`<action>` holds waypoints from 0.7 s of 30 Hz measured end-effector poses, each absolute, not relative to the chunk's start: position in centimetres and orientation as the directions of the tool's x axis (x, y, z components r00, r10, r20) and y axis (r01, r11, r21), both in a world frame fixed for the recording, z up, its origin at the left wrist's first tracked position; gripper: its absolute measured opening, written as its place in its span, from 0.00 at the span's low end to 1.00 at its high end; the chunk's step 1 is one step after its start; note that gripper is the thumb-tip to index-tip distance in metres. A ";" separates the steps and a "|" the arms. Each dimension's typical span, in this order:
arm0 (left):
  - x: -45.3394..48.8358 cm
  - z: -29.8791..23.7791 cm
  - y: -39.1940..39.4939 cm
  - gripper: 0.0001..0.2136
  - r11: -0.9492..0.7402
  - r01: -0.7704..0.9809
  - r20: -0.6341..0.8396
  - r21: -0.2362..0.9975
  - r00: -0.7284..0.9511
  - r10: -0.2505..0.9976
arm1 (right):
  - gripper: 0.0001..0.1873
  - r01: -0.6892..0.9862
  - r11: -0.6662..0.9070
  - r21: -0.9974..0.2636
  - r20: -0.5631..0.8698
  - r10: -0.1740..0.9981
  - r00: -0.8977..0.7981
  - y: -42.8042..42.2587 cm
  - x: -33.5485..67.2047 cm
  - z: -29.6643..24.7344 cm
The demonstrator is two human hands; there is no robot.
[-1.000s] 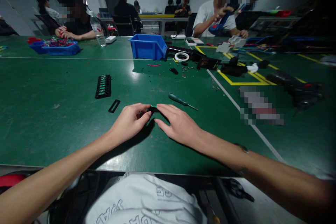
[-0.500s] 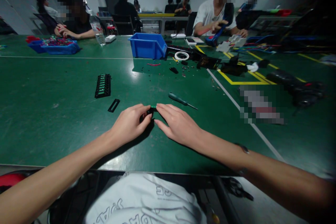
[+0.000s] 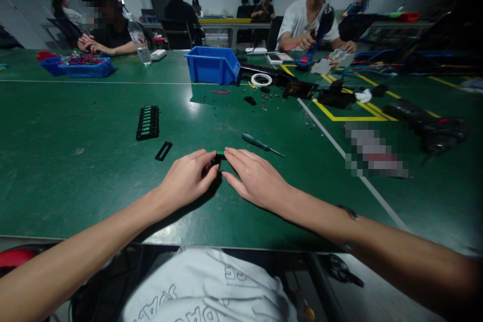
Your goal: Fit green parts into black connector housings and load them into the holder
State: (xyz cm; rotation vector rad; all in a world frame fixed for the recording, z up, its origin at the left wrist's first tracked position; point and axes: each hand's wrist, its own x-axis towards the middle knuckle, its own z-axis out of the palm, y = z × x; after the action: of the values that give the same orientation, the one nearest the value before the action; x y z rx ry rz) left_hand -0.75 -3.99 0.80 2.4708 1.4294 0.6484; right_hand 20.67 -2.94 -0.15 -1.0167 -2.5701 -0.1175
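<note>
Between my two hands is a small black part with a green circuit board (image 3: 220,154), mostly covered by my fingers. My left hand (image 3: 190,173) is closed around its left side, thumb on the near side. The fingers of my right hand (image 3: 258,176) press on its right end, with the thumb held lower and apart. Left of my left hand lies a black rectangular frame (image 3: 163,151) with a slot. Behind that frame sits a row of black parts with green boards (image 3: 148,123). A green-handled screwdriver (image 3: 263,144) rests just beyond my right hand.
A blue bin (image 3: 212,66) stands at the back middle, near a white tape ring (image 3: 261,80) and scattered screws. Blue trays of wires (image 3: 87,66) and a bottle (image 3: 140,45) are back left. A power drill (image 3: 430,126) lies right. Co-workers sit across the table.
My hands and the small part stay nearly still. Across the table, the co-worker at right has turned the blue power tool more upright.
</note>
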 end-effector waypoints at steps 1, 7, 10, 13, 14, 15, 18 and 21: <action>-0.7 0.8 -4.0 0.15 -0.504 0.771 0.264 0.389 0.431 0.863 | 0.23 0.676 0.735 -0.057 0.370 0.644 -0.670 -3.0 20.7 -0.1; -0.8 0.7 -4.0 0.15 -0.502 0.778 0.247 0.377 0.438 0.864 | 0.25 0.682 0.731 -0.025 0.348 0.646 -0.680 -3.0 20.6 -0.1; -0.8 0.7 -4.1 0.15 -0.505 0.783 0.248 0.364 0.441 0.863 | 0.25 0.681 0.732 -0.016 0.341 0.645 -0.684 -3.0 20.5 -0.1; -0.8 0.7 -4.1 0.15 -0.511 0.787 0.253 0.347 0.446 0.859 | 0.25 0.682 0.732 -0.009 0.341 0.643 -0.686 -3.0 20.5 0.0; -0.8 0.7 -4.2 0.15 -0.511 0.788 0.253 0.342 0.447 0.858 | 0.24 0.682 0.731 -0.010 0.342 0.643 -0.685 -3.0 20.5 0.0; -0.9 0.7 -4.2 0.15 -0.512 0.790 0.254 0.338 0.447 0.858 | 0.24 0.682 0.732 -0.011 0.342 0.643 -0.685 -3.0 20.5 0.0; -0.9 0.7 -4.2 0.15 -0.511 0.793 0.249 0.332 0.448 0.858 | 0.23 0.682 0.731 -0.013 0.338 0.645 -0.685 -3.1 20.5 0.1; -0.8 0.8 -4.2 0.15 -0.510 0.795 0.248 0.328 0.449 0.858 | 0.24 0.681 0.732 -0.009 0.331 0.645 -0.689 -3.1 20.5 0.1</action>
State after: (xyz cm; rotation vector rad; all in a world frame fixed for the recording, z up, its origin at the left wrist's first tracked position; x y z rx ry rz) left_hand -0.83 -4.24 0.79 2.5308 1.4578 0.5790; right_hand 20.47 -3.07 0.12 -1.0344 -2.6235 -0.1645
